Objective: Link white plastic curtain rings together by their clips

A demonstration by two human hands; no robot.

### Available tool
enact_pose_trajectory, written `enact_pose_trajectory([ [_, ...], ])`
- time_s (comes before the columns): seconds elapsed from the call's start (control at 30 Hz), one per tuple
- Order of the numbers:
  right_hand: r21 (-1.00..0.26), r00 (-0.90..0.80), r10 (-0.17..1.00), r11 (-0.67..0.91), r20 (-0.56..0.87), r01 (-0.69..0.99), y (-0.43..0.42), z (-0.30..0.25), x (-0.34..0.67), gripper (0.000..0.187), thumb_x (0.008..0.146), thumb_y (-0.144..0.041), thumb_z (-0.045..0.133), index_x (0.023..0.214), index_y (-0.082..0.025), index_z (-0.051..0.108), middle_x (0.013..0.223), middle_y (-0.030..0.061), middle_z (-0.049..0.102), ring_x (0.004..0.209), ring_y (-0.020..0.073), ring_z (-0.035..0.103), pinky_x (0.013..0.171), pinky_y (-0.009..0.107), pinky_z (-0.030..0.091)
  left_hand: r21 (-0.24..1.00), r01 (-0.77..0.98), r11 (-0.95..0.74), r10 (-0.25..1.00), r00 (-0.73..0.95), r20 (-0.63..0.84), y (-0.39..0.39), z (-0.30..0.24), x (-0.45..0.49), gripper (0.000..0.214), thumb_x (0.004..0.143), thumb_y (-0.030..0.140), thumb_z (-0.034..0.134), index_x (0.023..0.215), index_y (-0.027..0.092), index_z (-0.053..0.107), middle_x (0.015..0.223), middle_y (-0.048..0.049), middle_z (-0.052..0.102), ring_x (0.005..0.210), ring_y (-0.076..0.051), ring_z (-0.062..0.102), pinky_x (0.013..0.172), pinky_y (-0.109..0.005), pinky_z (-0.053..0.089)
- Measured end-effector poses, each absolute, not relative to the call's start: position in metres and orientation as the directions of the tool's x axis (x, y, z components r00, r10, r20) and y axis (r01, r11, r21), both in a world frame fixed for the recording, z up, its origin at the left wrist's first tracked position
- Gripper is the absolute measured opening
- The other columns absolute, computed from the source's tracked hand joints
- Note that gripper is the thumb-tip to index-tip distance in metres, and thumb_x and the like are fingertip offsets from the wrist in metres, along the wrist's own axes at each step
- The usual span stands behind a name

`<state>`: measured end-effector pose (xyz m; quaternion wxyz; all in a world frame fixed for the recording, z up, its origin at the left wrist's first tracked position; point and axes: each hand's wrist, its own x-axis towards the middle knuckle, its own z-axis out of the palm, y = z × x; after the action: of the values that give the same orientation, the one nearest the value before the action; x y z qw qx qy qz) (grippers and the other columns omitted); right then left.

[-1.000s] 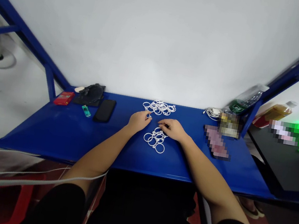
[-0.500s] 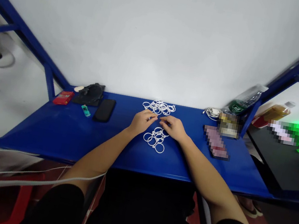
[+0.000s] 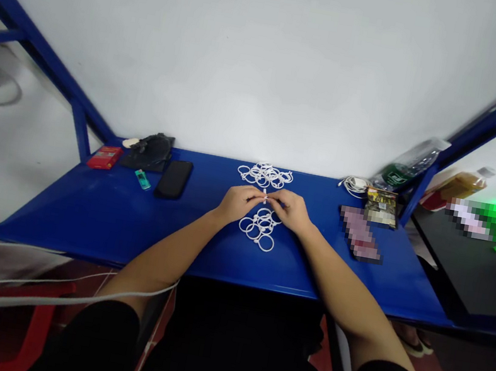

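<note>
Above the blue tabletop, my left hand [image 3: 239, 203] and my right hand [image 3: 291, 210] meet fingertip to fingertip, both closed in a pinch. Between them they hold a white plastic ring [image 3: 265, 195], seen edge-on and mostly covered by the fingers. Just behind the hands lies a heap of white plastic rings [image 3: 263, 176], overlapping one another, with small knobs on them. A second, looser group of the same rings [image 3: 265, 243] lies in front, nearer to me, partly under my right hand.
On the left lie a black phone [image 3: 173, 179], a teal lighter [image 3: 142, 180], a red box [image 3: 105, 157] and a black bag [image 3: 151, 152]. On the right are a white cable [image 3: 353, 185], a packet [image 3: 382, 208], a blurred-out phone [image 3: 360, 233] and a leaning bottle [image 3: 407, 166].
My fingertips have come together from slightly apart. A white ring now shows between them. The two ring groups have stayed in place.
</note>
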<state>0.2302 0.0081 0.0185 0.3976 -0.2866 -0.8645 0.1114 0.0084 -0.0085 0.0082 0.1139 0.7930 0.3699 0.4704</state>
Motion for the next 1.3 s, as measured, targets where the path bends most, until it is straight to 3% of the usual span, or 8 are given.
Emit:
enact_pose_trajectory([
  [0.13,-0.417,-0.540,0.586,0.810,0.604,0.412,0.007,0.019,0.229,0.022,0.106,-0.032,0.056,0.106,-0.021,0.076,0.096,0.0075,0.079,0.086,0.0197,0.072,0.081,0.032,0.055,0.535,0.471,-0.702,0.697,0.296,0.654,-0.007,0.007,0.009,0.014,0.099,0.029,0.070,0.097,0.021,0.081,0.094,-0.0041,0.080,0.081,-0.016,0.075,0.078,-0.029,0.061],
  [0.27,-0.433,-0.534,0.625,0.780,0.569,0.452,0.009,0.019,0.227,0.023,0.105,-0.032,0.054,0.104,-0.023,0.075,0.097,0.0068,0.078,0.087,0.0198,0.071,0.081,0.032,0.055,0.435,0.547,-0.715,0.654,0.305,0.692,-0.005,0.009,0.009,0.014,0.100,0.028,0.068,0.096,0.022,0.079,0.094,-0.0036,0.078,0.086,-0.017,0.074,0.080,-0.031,0.059],
  [0.43,-0.448,-0.339,0.776,0.597,0.531,0.665,0.026,0.016,0.236,0.026,0.103,-0.031,0.055,0.117,-0.021,0.074,0.105,0.0098,0.077,0.097,0.0242,0.070,0.091,0.036,0.054,0.343,0.663,-0.665,0.622,0.237,0.746,-0.003,0.012,0.006,0.010,0.097,0.025,0.069,0.097,0.020,0.077,0.111,-0.0086,0.073,0.105,-0.022,0.068,0.096,-0.041,0.056],
  [0.63,-0.309,-0.178,0.919,0.294,0.353,0.904,0.047,0.009,0.248,0.050,0.098,-0.023,0.055,0.148,-0.021,0.061,0.125,0.0166,0.070,0.108,0.0314,0.064,0.094,0.042,0.051,0.317,0.570,-0.758,0.645,0.581,0.496,-0.004,0.004,0.006,0.012,0.098,0.026,0.067,0.102,0.022,0.078,0.114,-0.0057,0.077,0.106,-0.022,0.071,0.096,-0.040,0.055],
  [0.73,-0.246,-0.211,0.932,0.287,0.296,0.926,0.048,0.008,0.247,0.040,0.099,-0.026,0.059,0.137,-0.023,0.069,0.120,0.0171,0.070,0.106,0.0323,0.063,0.090,0.041,0.050,0.371,0.505,-0.779,0.626,0.661,0.415,-0.008,0.004,0.011,0.015,0.101,0.030,0.065,0.104,0.023,0.078,0.107,-0.0046,0.079,0.102,-0.020,0.073,0.095,-0.037,0.055],
  [0.87,-0.246,-0.243,0.936,0.307,0.256,0.920,0.045,0.009,0.244,0.024,0.102,-0.029,0.057,0.113,-0.023,0.078,0.113,0.0147,0.072,0.105,0.0305,0.063,0.089,0.039,0.047,0.422,0.495,-0.760,0.649,0.621,0.440,-0.013,0.006,0.014,0.017,0.102,0.030,0.063,0.107,0.022,0.077,0.105,-0.0051,0.079,0.098,-0.020,0.074,0.091,-0.035,0.057],
  [1.07,-0.273,-0.264,0.931,0.330,0.252,0.904,0.041,0.012,0.244,0.021,0.100,-0.037,0.064,0.107,-0.023,0.079,0.108,0.0130,0.071,0.102,0.0297,0.063,0.089,0.039,0.047,0.453,0.507,-0.733,0.678,0.501,0.538,-0.011,0.006,0.010,0.015,0.099,0.025,0.064,0.106,0.021,0.077,0.110,-0.0072,0.076,0.103,-0.020,0.072,0.094,-0.036,0.058],
  [1.3,-0.314,-0.319,0.887,0.424,0.334,0.849,0.037,0.009,0.245,0.018,0.101,-0.030,0.062,0.102,-0.020,0.077,0.115,0.0119,0.068,0.105,0.0256,0.063,0.092,0.035,0.052,0.516,0.560,-0.649,0.761,0.498,0.416,-0.008,0.003,0.007,0.014,0.098,0.026,0.066,0.101,0.022,0.079,0.095,-0.0026,0.075,0.079,-0.015,0.068,0.077,-0.028,0.054],
])
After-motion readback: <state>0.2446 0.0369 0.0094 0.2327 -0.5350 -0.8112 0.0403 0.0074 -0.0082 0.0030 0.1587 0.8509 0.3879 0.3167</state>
